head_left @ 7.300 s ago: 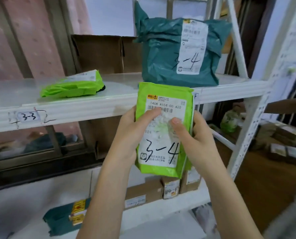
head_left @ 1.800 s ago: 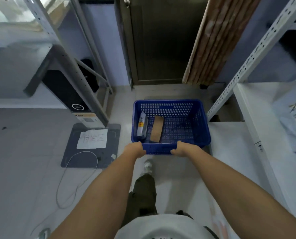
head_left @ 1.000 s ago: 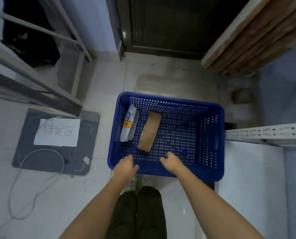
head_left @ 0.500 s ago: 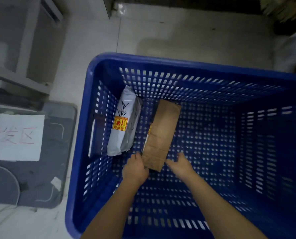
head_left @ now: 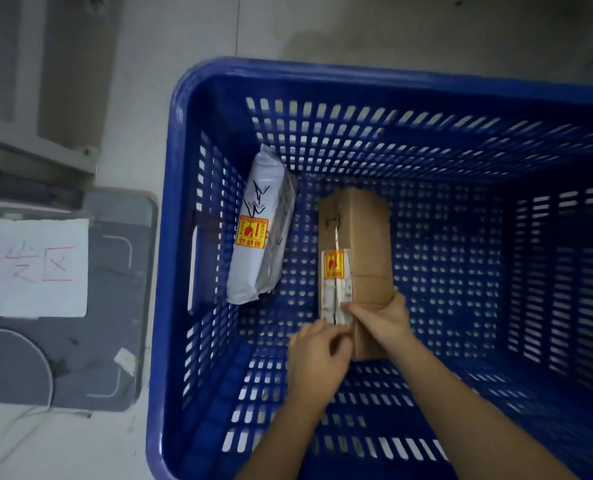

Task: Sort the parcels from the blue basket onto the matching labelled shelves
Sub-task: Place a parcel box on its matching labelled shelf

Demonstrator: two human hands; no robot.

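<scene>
Sorting unfinished. Two parcels left in basket (head_left: 184, 140): box (head_left: 355, 244) lying on the basket floor, bag (head_left: 264, 230) leaning against the left wall. Both hands at the box's near end: left hand (head_left: 317, 355) curled against its left edge, right hand (head_left: 381, 320) gripping its top. Box not yet lifted; shelving of both parcels pending.

A deep blue basket (head_left: 184, 237) with perforated walls stands on a pale floor, seen from above. Inside lie two parcels. A white plastic mailer (head_left: 260, 230) with black scribbled writing and a yellow-and-red sticker leans against the left wall. Just right of it, apart, a long brown cardboard box (head_left: 361, 237) bears a white label and a matching sticker, its near end held by hands.
</scene>
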